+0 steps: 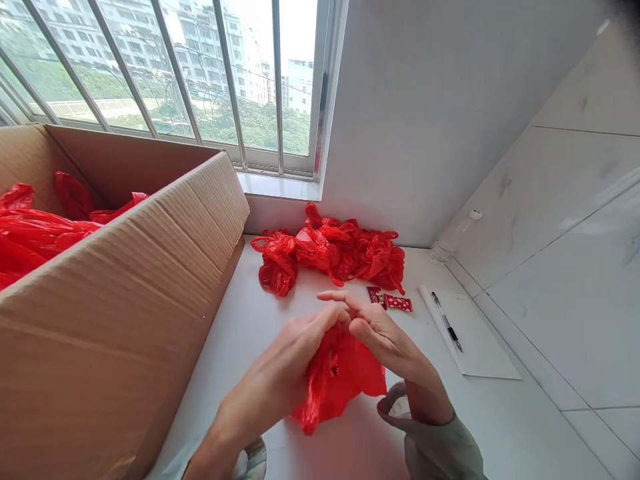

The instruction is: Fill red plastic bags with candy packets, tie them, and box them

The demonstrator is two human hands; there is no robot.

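Observation:
Both my hands meet over a red plastic bag (340, 383) just above the white counter (280, 313). My left hand (285, 370) pinches the bag's top with closed fingers. My right hand (380, 333) grips the same spot, its index finger stretched out to the left. The bag hangs crumpled below my fingers. Beyond my hands lies a heap of tied red bags (333, 253) against the wall.
A large open cardboard box (125, 280) with more red bags (35, 230) fills the left. Two small red packets (390, 300) lie by the heap. A pen (447, 322) rests on a white sheet (475, 340) at the right. Window behind, tiled wall on the right.

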